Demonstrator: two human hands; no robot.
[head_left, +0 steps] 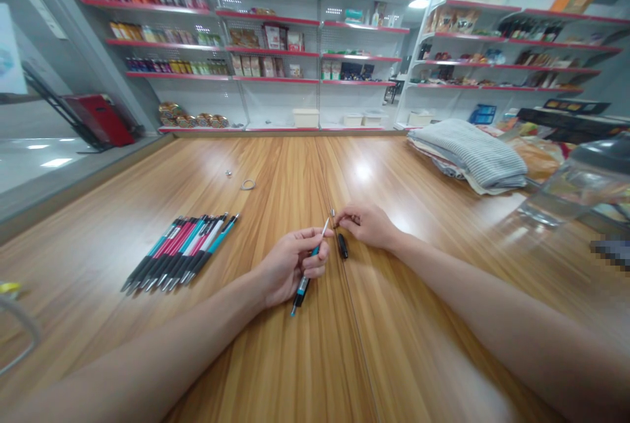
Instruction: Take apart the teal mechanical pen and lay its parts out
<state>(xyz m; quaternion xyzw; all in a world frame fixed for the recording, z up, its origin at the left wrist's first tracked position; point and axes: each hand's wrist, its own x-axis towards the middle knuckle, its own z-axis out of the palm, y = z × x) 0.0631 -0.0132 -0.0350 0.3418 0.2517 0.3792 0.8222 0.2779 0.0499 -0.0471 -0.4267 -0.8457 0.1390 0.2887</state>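
Observation:
My left hand (298, 262) is closed around a blue pen barrel (304, 284), its clicker end toward me. A thin whitish refill (325, 227) sticks out beyond the fingers at the far end. My right hand (367, 223) rests on the table just to the right, thumb and fingers pinched together; what lies between them is too small to make out. A tiny silvery piece (333, 212) shows beside those fingertips. Just below the right hand lies a black pen grip (342, 246). Left of my hands, several assembled pens (180, 252) in blue, pink and white lie side by side.
A small ring (248, 184) and a tiny metal bit (228, 173) lie farther back on the wooden table (275, 370). Folded striped cloth (467, 154) and a clear water container (556, 187) stand at right. A cable (29, 324) is at the left edge; stocked shelves (275, 50) rise behind.

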